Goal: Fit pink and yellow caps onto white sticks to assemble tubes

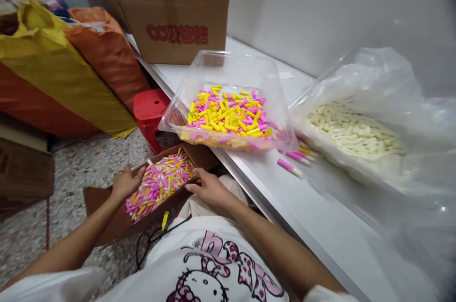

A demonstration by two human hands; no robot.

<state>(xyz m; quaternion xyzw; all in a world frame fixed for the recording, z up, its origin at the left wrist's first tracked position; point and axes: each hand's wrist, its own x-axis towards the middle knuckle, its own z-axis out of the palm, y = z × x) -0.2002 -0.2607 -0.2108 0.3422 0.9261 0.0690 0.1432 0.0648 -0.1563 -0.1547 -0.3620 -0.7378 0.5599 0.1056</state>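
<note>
Low beside the table sits an open cardboard box, full of short pink and yellow tubes with white ends. My left hand grips the box at its left side, thumb over the contents. At the right side my right hand has its thumb and fingers around the rim. On the table above, a clear plastic tub holds loose pink and yellow tubes. Several tubes with white sticks in them lie by the tub.
A clear plastic bag of pale short sticks lies on the white table, right of the tub. A tall carton stands at the back. Left are a red stool, yellow and orange sacks and another carton.
</note>
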